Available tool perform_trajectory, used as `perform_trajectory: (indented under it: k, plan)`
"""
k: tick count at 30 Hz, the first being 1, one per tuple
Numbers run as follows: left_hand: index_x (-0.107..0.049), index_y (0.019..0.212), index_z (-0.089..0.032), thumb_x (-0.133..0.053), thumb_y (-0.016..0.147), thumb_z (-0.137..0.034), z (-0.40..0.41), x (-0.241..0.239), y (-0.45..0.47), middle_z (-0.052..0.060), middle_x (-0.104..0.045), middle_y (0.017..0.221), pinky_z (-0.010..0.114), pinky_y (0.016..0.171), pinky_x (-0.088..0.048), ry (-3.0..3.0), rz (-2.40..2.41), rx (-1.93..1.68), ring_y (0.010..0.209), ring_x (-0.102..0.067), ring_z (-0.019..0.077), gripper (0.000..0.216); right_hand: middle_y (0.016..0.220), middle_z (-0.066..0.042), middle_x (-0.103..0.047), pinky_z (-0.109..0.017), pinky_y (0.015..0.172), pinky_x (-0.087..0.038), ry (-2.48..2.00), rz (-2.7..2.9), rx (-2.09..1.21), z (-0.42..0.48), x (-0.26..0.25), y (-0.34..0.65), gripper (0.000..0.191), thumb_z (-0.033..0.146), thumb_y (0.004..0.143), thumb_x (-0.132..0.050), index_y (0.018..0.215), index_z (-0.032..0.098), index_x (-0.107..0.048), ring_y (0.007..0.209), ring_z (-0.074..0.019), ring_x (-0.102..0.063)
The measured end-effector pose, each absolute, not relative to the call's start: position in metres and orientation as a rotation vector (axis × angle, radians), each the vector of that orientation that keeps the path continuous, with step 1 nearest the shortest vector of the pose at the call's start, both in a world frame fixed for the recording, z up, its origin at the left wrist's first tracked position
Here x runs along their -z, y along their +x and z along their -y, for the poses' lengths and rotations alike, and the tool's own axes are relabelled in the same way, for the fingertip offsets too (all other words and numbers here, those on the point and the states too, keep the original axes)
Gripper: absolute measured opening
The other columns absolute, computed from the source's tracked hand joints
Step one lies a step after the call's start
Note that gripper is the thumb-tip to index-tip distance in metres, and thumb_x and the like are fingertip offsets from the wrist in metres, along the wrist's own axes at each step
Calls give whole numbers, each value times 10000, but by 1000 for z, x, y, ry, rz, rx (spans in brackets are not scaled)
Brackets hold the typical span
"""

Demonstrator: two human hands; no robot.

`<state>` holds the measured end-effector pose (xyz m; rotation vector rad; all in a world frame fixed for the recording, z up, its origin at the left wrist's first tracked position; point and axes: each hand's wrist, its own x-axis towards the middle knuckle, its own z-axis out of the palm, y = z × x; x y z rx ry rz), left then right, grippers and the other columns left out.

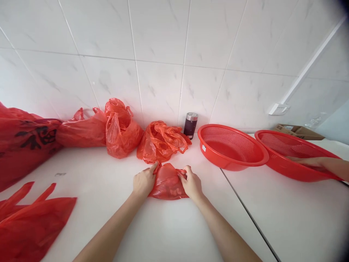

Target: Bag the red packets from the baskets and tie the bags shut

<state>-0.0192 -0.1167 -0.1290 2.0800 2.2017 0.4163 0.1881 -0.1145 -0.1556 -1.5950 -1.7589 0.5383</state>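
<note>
Left hand: grip pinching the upper left corner of a red bag between thumb and fingers. The bag lies on the desk directly between the two grips, its filled body extending nearer the wearer than the pinched corners, crumpled bags just beyond. Right hand: grip likewise pinching the upper right corner, a basin farther right.
</note>
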Motion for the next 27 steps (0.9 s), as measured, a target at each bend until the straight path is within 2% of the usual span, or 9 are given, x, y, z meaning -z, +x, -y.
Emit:
perform_trajectory:
  k: [6, 9, 12, 16, 19, 21, 25, 27]
  plan:
    - [-525, 1352, -316, -411, 883, -179, 116, 141, -20, 74, -712, 960, 334, 678, -452, 2091, -2151, -581, 697, -636, 214, 502, 722, 27, -634, -262, 573, -331, -1613, 1786, -504, 116, 154, 187, 142, 403, 879, -455, 903, 263, -446, 636, -186, -588]
    - [-587, 1291, -280, -437, 870, -156, 114, 144, -24, 92, -660, 1057, 362, 809, -470, 2172, -2029, -760, 884, -619, 233, 464, 774, 28, -645, -270, 615, -394, -1520, 1687, -603, 118, 150, 189, 249, 477, 850, -520, 935, 264, -424, 678, -184, -603]
    - [-600, 1263, -259, -405, 903, -166, 113, 146, -25, 94, -621, 1158, 357, 900, -467, 2236, -1835, -954, 1045, -571, 234, 420, 827, 18, -647, -276, 652, -433, -1413, 1564, -717, 118, 148, 190, 277, 512, 866, -494, 952, 261, -413, 692, -170, -598]
    - [-545, 1307, -273, -394, 943, -240, 117, 144, -22, 46, -663, 987, 314, 859, -502, 2244, -1614, -1068, 953, -614, 191, 396, 757, 40, -643, -264, 630, -435, -1394, 1527, -819, 114, 150, 191, 240, 452, 843, -534, 924, 262, -413, 634, -155, -581]
    - [-322, 1469, -306, -382, 939, -213, 120, 142, -20, 25, -649, 1012, 306, 875, -496, 2192, -1534, -1055, 937, -625, 167, 541, 732, 46, -644, -254, 598, -421, -1383, 1548, -840, 114, 150, 192, 198, 386, 826, -542, 901, 259, -410, 588, -146, -558]
    - [-208, 1510, -326, -363, 926, -174, 120, 141, -21, 23, -635, 1021, 318, 876, -489, 2162, -1539, -1017, 930, -621, 168, 624, 726, 36, -641, -254, 594, -417, -1366, 1550, -817, 114, 148, 194, 172, 370, 831, -524, 878, 254, -406, 592, -149, -558]
    - [-207, 1520, -281, -348, 895, -149, 118, 141, -27, 15, -631, 810, 334, 766, -505, 2125, -1723, -911, 760, -627, 195, 654, 681, 38, -615, -253, 576, -402, -1382, 1530, -759, 114, 144, 197, 142, 361, 840, -492, 843, 254, -400, 581, -154, -544]
    - [-261, 1508, -257, -349, 880, -140, 117, 142, -30, 23, -657, 787, 338, 729, -508, 2096, -1785, -869, 700, -632, 203, 645, 661, 43, -601, -253, 571, -398, -1396, 1536, -732, 114, 145, 199, 136, 358, 839, -488, 837, 256, -398, 569, -154, -531]
